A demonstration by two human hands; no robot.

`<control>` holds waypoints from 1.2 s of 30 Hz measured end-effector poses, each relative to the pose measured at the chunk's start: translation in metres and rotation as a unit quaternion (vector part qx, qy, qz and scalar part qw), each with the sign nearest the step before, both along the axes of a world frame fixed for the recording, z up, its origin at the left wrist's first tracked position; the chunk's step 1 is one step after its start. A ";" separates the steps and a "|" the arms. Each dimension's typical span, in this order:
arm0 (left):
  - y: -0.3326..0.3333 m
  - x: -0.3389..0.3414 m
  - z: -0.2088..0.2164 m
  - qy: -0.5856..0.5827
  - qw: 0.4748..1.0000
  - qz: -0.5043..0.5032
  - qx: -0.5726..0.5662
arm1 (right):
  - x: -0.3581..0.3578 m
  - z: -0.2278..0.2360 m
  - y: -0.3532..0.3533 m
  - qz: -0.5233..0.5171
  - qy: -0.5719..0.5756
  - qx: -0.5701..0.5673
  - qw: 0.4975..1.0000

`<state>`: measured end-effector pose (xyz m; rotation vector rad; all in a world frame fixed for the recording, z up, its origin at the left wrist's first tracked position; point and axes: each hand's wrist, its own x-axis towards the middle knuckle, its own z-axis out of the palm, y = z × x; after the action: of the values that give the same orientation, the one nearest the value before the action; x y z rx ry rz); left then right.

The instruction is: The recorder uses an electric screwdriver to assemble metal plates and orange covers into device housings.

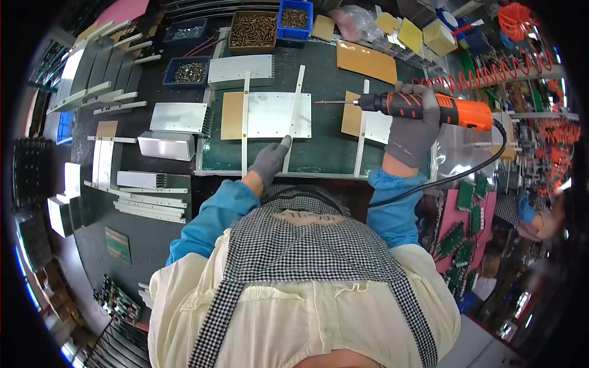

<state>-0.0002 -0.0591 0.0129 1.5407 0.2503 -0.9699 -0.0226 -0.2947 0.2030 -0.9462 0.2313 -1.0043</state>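
Note:
My right hand [412, 136], in a grey glove, is wrapped round an orange and black electric screwdriver [469, 113]. Its long bit points left, above the bench and apart from the parts. My gloved left hand [269, 163] grips a slightly slanted white strip [297, 101] near its near end. That strip lies across a white metal plate [270, 118], whose left end shows a tan piece [232, 116]. A second white strip [245, 101] crosses the plate's left part, with screws visible in it. To the right, another white plate [377, 127] carries one strip [362, 147].
Screws fill a brown bin [253, 46], a blue bin [280, 32] and darker bins. Finned metal blocks [178, 118] and stacked white strips [150, 204] lie at the left. A tan panel [366, 62] is at the back. A black cable [466, 170] hangs from the screwdriver; a red coiled hose [491, 76] stretches behind it.

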 end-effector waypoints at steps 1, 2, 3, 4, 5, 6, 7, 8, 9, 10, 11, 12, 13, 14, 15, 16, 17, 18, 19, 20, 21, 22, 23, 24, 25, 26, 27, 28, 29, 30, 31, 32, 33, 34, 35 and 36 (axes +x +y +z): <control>-0.006 0.002 -0.005 0.003 1.000 0.004 -0.024 | 0.003 -0.001 -0.003 0.006 0.004 0.011 1.000; -0.012 0.003 -0.009 0.010 0.998 0.016 -0.067 | 0.006 -0.002 -0.006 0.026 -0.001 0.007 1.000; -0.017 0.003 -0.013 0.006 0.997 0.028 -0.066 | 0.010 -0.003 -0.012 0.043 -0.005 0.001 0.999; -0.020 0.003 -0.015 -0.021 0.997 0.004 -0.072 | 0.011 -0.003 -0.017 0.063 -0.010 0.004 0.998; -0.024 0.002 -0.016 -0.042 0.997 -0.023 -0.065 | 0.014 -0.003 -0.024 0.073 -0.013 0.009 0.997; -0.026 -0.005 -0.017 -0.040 0.996 -0.001 -0.077 | 0.016 -0.003 -0.030 0.069 -0.009 -0.007 0.998; -0.029 -0.010 -0.016 -0.037 0.997 0.005 -0.069 | 0.017 -0.003 -0.036 0.064 -0.006 -0.026 0.998; -0.033 -0.016 -0.016 -0.021 0.995 0.024 -0.098 | 0.020 -0.004 -0.042 0.071 -0.002 -0.015 0.997; -0.037 -0.021 -0.015 0.000 0.992 0.044 -0.122 | 0.023 -0.005 -0.046 0.073 -0.009 -0.023 0.997; -0.041 -0.026 -0.015 0.014 0.989 0.050 -0.136 | 0.027 -0.007 -0.050 0.076 -0.019 -0.029 0.997; -0.046 -0.030 -0.014 0.011 0.990 0.057 -0.131 | 0.032 -0.009 -0.053 0.081 -0.016 -0.027 0.996; -0.050 -0.033 -0.013 0.020 0.986 0.064 -0.156 | 0.039 -0.011 -0.053 0.084 -0.008 -0.036 0.996; -0.054 -0.035 -0.012 0.028 0.980 0.071 -0.181 | 0.045 -0.014 -0.053 0.087 -0.002 -0.046 0.995; -0.056 -0.036 -0.011 0.026 0.980 0.077 -0.180 | 0.050 -0.017 -0.051 0.075 0.021 -0.098 0.992; -0.059 -0.038 -0.010 0.023 0.982 0.070 -0.172 | 0.056 -0.020 -0.049 0.091 0.001 -0.095 0.991; -0.061 -0.040 -0.008 0.021 0.985 0.066 -0.159 | 0.060 -0.024 -0.045 0.119 0.013 -0.070 0.990; -0.063 -0.041 -0.007 0.019 0.984 0.069 -0.163 | 0.063 -0.028 -0.042 0.149 0.013 -0.053 0.987; -0.064 -0.043 -0.005 0.022 0.982 0.080 -0.171 | 0.068 -0.031 -0.040 0.165 0.017 -0.058 0.985; -0.065 -0.045 -0.004 0.025 0.979 0.091 -0.180 | 0.070 -0.034 -0.038 0.163 0.029 -0.048 0.985; -0.066 -0.046 -0.002 0.025 0.979 0.095 -0.178 | 0.072 -0.037 -0.037 0.174 0.056 -0.080 0.980; -0.067 -0.046 -0.001 0.018 0.982 0.093 -0.165 | 0.074 -0.040 -0.037 0.177 0.081 -0.113 0.974; -0.068 -0.045 0.000 0.009 0.984 0.091 -0.153 | 0.077 -0.042 -0.035 0.188 0.061 -0.117 0.973; -0.069 -0.044 0.001 0.006 0.984 0.094 -0.152 | 0.079 -0.045 -0.035 0.196 0.064 -0.114 0.972; -0.070 -0.044 0.002 -0.002 0.985 0.096 -0.146 | 0.081 -0.047 -0.034 0.199 0.068 -0.104 0.972; -0.071 -0.044 0.002 -0.010 0.986 0.097 -0.138 | 0.083 -0.049 -0.034 0.201 0.073 -0.094 0.972; -0.071 -0.043 0.003 -0.011 0.986 0.099 -0.137 | 0.084 -0.050 -0.034 0.204 0.072 -0.093 0.972; -0.072 -0.043 0.003 -0.007 0.987 0.099 -0.125 | 0.085 -0.050 -0.035 0.209 0.069 -0.102 0.970; -0.072 -0.044 0.004 -0.001 0.989 0.096 -0.112 | 0.084 -0.050 -0.035 0.207 0.067 -0.107 0.970; -0.072 -0.044 0.004 0.001 0.990 0.094 -0.110 | 0.083 -0.050 -0.036 0.209 0.070 -0.108 0.969; -0.071 -0.045 0.004 0.006 0.988 0.095 -0.119 | 0.082 -0.049 -0.036 0.216 0.085 -0.122 0.965; -0.071 -0.045 0.005 0.013 0.987 0.097 -0.129 | 0.080 -0.048 -0.036 0.219 0.113 -0.128 0.961; -0.071 -0.045 0.005 0.013 0.987 0.093 -0.128 | 0.077 -0.047 -0.037 0.219 0.103 -0.135 0.961; -0.072 -0.045 0.006 0.004 0.987 0.094 -0.131 | 0.075 -0.046 -0.037 0.246 0.116 -0.137 0.953; -0.072 -0.045 0.006 -0.003 0.987 0.093 -0.131 | 0.074 -0.045 -0.037 0.278 0.111 -0.149 0.943; -0.073 -0.044 0.007 -0.005 0.986 0.092 -0.136 | 0.074 -0.045 -0.035 0.269 0.129 -0.140 0.944; -0.073 -0.044 0.007 0.008 0.986 0.095 -0.140 | 0.076 -0.045 -0.034 0.299 0.135 -0.173 0.929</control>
<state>-0.0447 -0.1324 0.0203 1.2295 0.2565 -0.8289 0.0536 -0.3285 0.1583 -1.3735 -0.0181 -0.3488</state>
